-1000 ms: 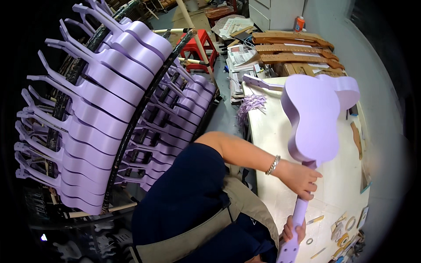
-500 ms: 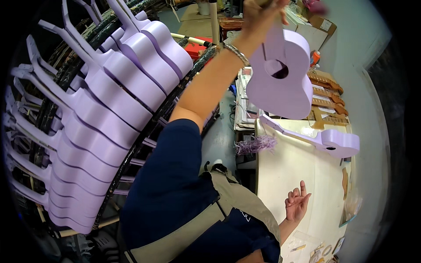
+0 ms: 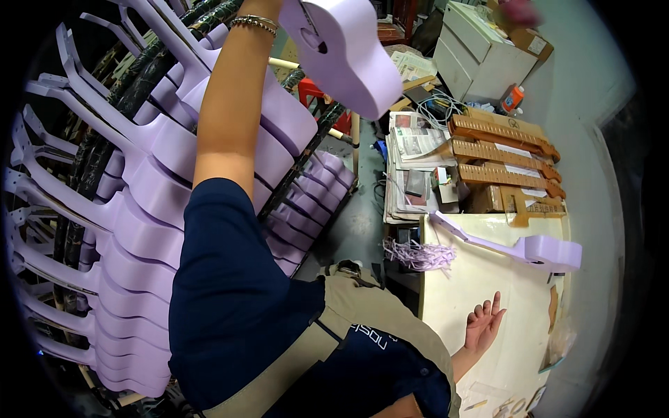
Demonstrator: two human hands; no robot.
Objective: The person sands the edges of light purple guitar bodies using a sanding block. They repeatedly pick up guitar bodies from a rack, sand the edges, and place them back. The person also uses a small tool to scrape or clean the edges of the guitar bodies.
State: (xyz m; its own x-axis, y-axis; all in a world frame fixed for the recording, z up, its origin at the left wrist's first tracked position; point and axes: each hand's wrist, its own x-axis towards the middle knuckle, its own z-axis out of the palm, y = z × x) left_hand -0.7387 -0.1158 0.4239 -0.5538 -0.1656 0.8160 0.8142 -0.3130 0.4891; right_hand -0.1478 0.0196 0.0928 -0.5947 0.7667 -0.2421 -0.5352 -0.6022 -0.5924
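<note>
My left hand (image 3: 263, 8) is raised at the top edge, with its fingers cut off from view. A lilac ukulele body (image 3: 348, 59) hangs from it at a tilt, its round sound hole showing. My right hand (image 3: 483, 326) is over the cream worktable (image 3: 453, 299), palm up, forefinger stretched and the other fingers loosely bent, nothing in it. Beyond that hand a second lilac ukulele (image 3: 533, 252) lies on the table. On my left, a rack with black-wrapped bars (image 3: 94, 167) carries a row of lilac ukuleles (image 3: 150, 209), close to my left arm.
Wooden fretted necks (image 3: 505, 150) lie at the table's far end, beside stacked newspapers (image 3: 418, 143). A bundle of lilac strips (image 3: 421, 256) hangs at the near table edge. More lilac bodies (image 3: 320, 188) sit low on the rack. An orange bottle (image 3: 513, 99) and white drawers (image 3: 463, 52) stand farther back.
My left hand has swung left toward the rack, carrying the ukulele from above the table's far end. My view has shifted; my right hand keeps much the same pose.
</note>
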